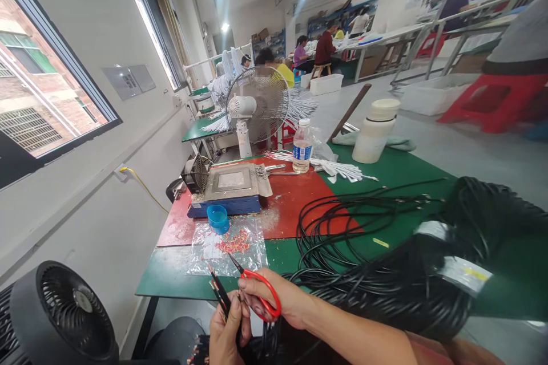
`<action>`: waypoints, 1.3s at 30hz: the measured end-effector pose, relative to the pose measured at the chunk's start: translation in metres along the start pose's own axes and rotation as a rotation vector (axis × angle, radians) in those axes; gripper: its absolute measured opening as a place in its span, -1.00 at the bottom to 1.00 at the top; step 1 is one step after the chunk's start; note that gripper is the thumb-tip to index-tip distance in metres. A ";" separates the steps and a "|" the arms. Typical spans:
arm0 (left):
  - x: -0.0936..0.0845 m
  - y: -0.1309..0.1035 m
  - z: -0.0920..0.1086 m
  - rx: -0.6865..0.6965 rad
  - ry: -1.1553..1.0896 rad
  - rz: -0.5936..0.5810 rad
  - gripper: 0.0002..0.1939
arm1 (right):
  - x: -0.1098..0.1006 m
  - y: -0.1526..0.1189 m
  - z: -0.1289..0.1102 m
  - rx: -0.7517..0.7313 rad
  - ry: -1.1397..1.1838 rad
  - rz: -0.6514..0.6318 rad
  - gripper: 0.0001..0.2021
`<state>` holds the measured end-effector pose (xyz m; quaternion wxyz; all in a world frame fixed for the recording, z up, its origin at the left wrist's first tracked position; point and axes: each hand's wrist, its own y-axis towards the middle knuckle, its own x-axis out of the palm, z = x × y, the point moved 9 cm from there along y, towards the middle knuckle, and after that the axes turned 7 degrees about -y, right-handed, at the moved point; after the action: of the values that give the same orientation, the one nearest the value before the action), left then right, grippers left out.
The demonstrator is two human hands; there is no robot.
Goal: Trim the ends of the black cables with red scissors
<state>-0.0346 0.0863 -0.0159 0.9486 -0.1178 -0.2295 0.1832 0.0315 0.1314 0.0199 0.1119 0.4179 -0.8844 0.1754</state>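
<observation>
At the far left a window (51, 63) opens in the wall, and below it stands a black fan (64, 313). A yellow cord (145, 185) runs from a socket down towards the desk (166, 276), whose green top carries a red mat (295, 194). On the mat sits a blue-based device (226, 206), a small fan (196, 174) at its left end and a blue cup (218, 219) just in front. Beside the cup, a clear plastic bag (197, 262) lies flat with red and yellow clippings (235, 241) on it. In front of the bag, at the desk's near edge, the left hand (230, 328) is closed around several black cables (220, 292), their stripped ends pointing up. To its right, fingers almost meeting, the right hand (274, 296) grips red-handled scissors (277, 297), blades aimed up and left towards the clippings. Beyond the device a white pedestal fan (243, 137) stands; next come a labelled bottle (302, 153) and a bundle of white wires (345, 171). Further right are a pale lidded jar (373, 134) and, nearer, a large coil of black cable (411, 279) with loose ends spilling left over the mat. At far right, a blurred person sits on a red stool (492, 102).
</observation>
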 end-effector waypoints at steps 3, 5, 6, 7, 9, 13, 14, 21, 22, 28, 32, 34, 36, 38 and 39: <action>0.000 -0.001 0.002 0.005 0.012 0.015 -0.67 | 0.000 -0.001 -0.005 -0.016 -0.034 -0.016 -0.49; 0.001 -0.002 0.004 0.015 0.011 0.017 -0.66 | -0.001 -0.002 -0.006 -0.038 -0.067 -0.024 -0.49; 0.001 -0.001 0.005 0.019 0.011 0.016 -0.66 | -0.001 -0.002 -0.008 -0.058 -0.086 -0.027 -0.49; 0.001 -0.001 0.005 0.020 0.010 0.017 -0.65 | -0.001 -0.002 -0.009 -0.080 -0.103 -0.025 -0.49; -0.001 0.000 0.002 0.016 0.011 0.020 -0.65 | -0.001 -0.003 -0.009 -0.115 -0.119 -0.013 -0.48; -0.004 0.002 -0.004 0.008 -0.006 0.021 -0.65 | 0.001 -0.004 -0.003 -0.134 -0.075 0.000 -0.49; -0.005 0.002 -0.006 0.005 -0.017 0.025 -0.65 | 0.002 -0.004 -0.001 -0.139 -0.062 0.003 -0.50; -0.005 0.003 -0.008 -0.017 -0.051 0.024 -0.65 | 0.001 -0.004 -0.004 -0.184 -0.015 0.015 -0.52; -0.004 0.002 -0.007 -0.016 -0.051 0.017 -0.66 | 0.001 -0.004 -0.006 -0.185 -0.001 0.014 -0.51; -0.004 0.002 -0.006 -0.008 -0.049 0.007 -0.65 | 0.004 -0.006 -0.010 -0.158 0.015 0.008 -0.53; -0.003 0.002 -0.007 -0.001 -0.053 -0.015 -0.66 | 0.004 -0.004 -0.006 -0.138 0.023 0.008 -0.52; -0.001 0.001 -0.007 0.003 -0.067 -0.034 -0.66 | 0.004 -0.002 0.000 -0.111 0.033 0.009 -0.52; -0.001 0.001 -0.007 0.011 -0.089 -0.038 -0.66 | 0.004 -0.001 0.004 -0.086 0.047 0.001 -0.53; -0.003 0.001 -0.008 0.012 -0.111 -0.025 -0.65 | 0.005 0.000 0.007 -0.073 0.061 -0.015 -0.55; -0.004 0.001 -0.009 0.007 -0.121 -0.018 -0.64 | 0.005 0.000 0.007 -0.070 0.067 -0.024 -0.56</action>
<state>-0.0336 0.0844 -0.0258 0.9351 -0.1011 -0.2867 0.1823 0.0280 0.1245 0.0152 0.1579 0.4182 -0.8807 0.1569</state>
